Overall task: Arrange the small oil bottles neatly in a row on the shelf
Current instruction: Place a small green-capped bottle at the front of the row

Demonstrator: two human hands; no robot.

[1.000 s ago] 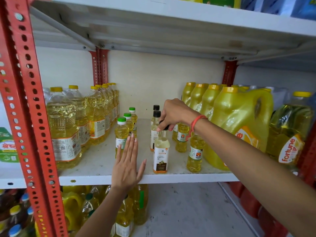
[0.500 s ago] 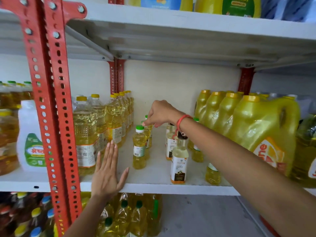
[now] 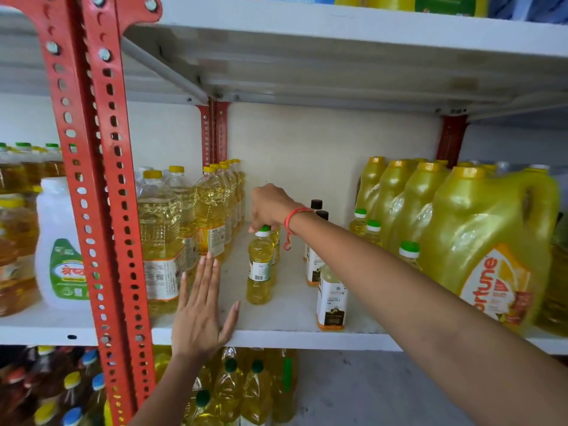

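Observation:
A small yellow oil bottle (image 3: 259, 269) with a green-and-white cap stands on the white shelf (image 3: 292, 333), with another small bottle close behind it. My right hand (image 3: 270, 207) reaches in from the right and grips the front bottle's cap from above. My left hand (image 3: 201, 309) lies flat with fingers spread at the shelf's front edge, left of that bottle, holding nothing. Coconut oil bottles (image 3: 331, 298) with white labels and black caps stand in a row to the right. More small green-capped bottles (image 3: 408, 253) stand by the big jugs.
Large clear oil bottles (image 3: 161, 238) fill the shelf's left side. Big yellow jugs (image 3: 491, 247) crowd the right. A red perforated upright (image 3: 101, 195) stands at the front left. The shelf above (image 3: 338, 56) hangs low. More bottles (image 3: 233, 392) sit below.
The view has shifted left. My right hand moved from the black-capped bottles leftward and came down on the front green-capped bottle's cap. My left hand stays flat at the shelf edge.

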